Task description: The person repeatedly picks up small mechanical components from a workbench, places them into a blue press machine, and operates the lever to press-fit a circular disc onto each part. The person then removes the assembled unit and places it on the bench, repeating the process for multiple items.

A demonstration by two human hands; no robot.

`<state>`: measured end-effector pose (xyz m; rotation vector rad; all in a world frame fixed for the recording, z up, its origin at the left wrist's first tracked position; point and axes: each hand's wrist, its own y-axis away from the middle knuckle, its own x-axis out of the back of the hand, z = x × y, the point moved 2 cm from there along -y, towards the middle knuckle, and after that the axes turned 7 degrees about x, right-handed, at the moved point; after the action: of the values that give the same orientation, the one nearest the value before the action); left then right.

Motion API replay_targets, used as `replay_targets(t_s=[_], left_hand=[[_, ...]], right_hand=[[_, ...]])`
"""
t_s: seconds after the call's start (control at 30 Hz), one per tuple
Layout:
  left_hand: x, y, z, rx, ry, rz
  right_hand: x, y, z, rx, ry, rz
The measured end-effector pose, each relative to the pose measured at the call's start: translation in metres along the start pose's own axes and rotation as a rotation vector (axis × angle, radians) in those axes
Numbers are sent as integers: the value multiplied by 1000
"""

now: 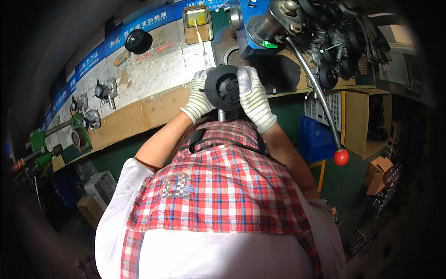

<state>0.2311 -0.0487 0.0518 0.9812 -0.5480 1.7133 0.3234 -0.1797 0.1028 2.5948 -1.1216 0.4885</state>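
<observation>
Close in front of my apron, at the bench edge, I hold a black round wheel (214, 88) with a bladed, fan-like centre. My left hand (199, 98), in a striped work glove, is closed on its left side, with the fingers partly hidden behind it. My right hand (255, 96), gloved the same way, grips the right side with the thumb near the front rim. A short silver metal stub (221, 115) shows just below the wheel; I cannot tell how it joins. Right beyond my hands stands a blue lever press (255, 32).
The press's long handle (320, 90) ends in a red ball (341, 157) at the right. A yellow-filled tray (197, 21) with a brush lies ahead. Leftward are a black round part (138, 41), metal housings (107, 90) and a green clamp fixture (44, 144). Several black parts (330, 46) pile up right.
</observation>
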Motion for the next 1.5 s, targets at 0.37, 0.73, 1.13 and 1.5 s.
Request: replay_targets(t_s=[0.37,0.73,1.13,1.5], left_hand=[[-60,-73,-12,158,-70,-61],[-64,-116,-9,-153,243,313],[-19,-61,-44,230,226,-50],[0,-98,12,112,101,162]], right_hand=[[37,-92,51,-99,680,-445],[8,-132,154,428,907,69],[2,-133,120,282,715,-116],[79,-107,59,-312,-820,-247]])
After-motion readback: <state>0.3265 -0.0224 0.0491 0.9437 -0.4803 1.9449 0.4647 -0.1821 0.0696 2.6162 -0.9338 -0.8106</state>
